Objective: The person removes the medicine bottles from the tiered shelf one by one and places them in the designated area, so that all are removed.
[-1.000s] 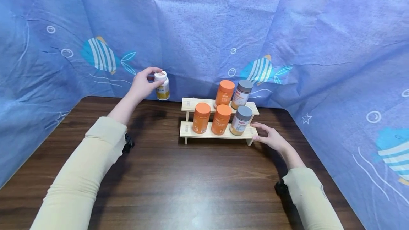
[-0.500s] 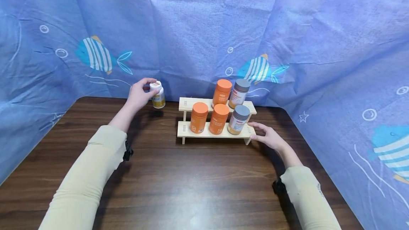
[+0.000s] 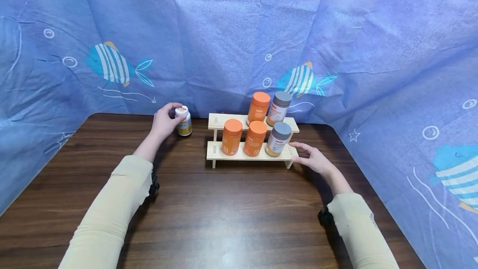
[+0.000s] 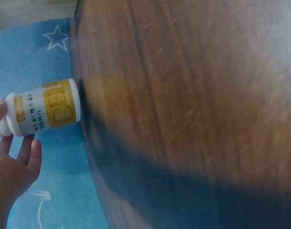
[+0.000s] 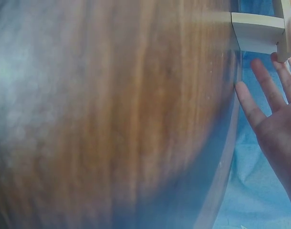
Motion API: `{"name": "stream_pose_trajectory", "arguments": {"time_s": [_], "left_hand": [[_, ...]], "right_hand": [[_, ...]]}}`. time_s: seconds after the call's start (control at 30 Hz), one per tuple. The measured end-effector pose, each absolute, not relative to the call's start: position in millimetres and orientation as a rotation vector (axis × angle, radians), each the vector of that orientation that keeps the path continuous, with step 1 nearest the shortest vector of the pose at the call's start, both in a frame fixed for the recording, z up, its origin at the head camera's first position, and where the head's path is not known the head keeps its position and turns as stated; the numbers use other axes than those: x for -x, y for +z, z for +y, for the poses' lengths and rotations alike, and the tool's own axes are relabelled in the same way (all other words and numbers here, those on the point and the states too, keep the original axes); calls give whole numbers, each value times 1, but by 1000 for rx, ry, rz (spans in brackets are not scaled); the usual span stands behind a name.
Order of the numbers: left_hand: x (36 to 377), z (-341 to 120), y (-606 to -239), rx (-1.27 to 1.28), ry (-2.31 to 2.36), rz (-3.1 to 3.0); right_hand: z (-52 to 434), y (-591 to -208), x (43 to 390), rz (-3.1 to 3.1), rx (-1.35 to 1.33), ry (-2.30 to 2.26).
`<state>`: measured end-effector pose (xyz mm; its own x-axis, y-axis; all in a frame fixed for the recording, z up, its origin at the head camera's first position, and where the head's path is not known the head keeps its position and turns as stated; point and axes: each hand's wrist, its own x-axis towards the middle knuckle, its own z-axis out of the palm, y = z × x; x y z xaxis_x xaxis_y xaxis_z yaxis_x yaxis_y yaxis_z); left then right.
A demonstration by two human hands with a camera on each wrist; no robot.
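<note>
At the back left of the table my left hand (image 3: 164, 121) pinches a white pill bottle (image 3: 184, 128) by its cap, thumb on the near side. The bottle stands upright, its base at the tabletop. Its yellow-and-white label (image 4: 43, 109) faces the left wrist camera. My right hand (image 3: 313, 159) holds the right end of a two-step wooden rack (image 3: 215, 152), thumb at the front edge and forefinger behind. In the right wrist view the other fingers (image 5: 267, 86) stretch out below the rack's end.
On the rack's lower step stand two orange jars (image 3: 232, 137) and a grey-capped jar (image 3: 278, 139). An orange jar (image 3: 258, 108) and another grey-capped jar (image 3: 279, 108) are on the upper step. A blue fish-print cloth (image 3: 224, 32) hangs behind the dark wooden table (image 3: 224, 211).
My left hand has lowered the white pill bottle from the air down to the tabletop, left of the rack. The right hand stays at the rack's end.
</note>
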<state>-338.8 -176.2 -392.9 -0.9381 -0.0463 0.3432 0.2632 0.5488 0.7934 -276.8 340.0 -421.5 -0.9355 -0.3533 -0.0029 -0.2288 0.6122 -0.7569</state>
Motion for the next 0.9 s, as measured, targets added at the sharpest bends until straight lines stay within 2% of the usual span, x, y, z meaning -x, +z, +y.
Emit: {"name": "stream_pose_trajectory", "arguments": {"time_s": [0.23,0.9], "left_hand": [[338,-171,-403,128,-1351,-2477],[337,-168,-396,180,-1309,-2536]], "right_hand": [[322,-393,258,2671,465,-1211],[322,-392,256,2685,436,-1199]]}}
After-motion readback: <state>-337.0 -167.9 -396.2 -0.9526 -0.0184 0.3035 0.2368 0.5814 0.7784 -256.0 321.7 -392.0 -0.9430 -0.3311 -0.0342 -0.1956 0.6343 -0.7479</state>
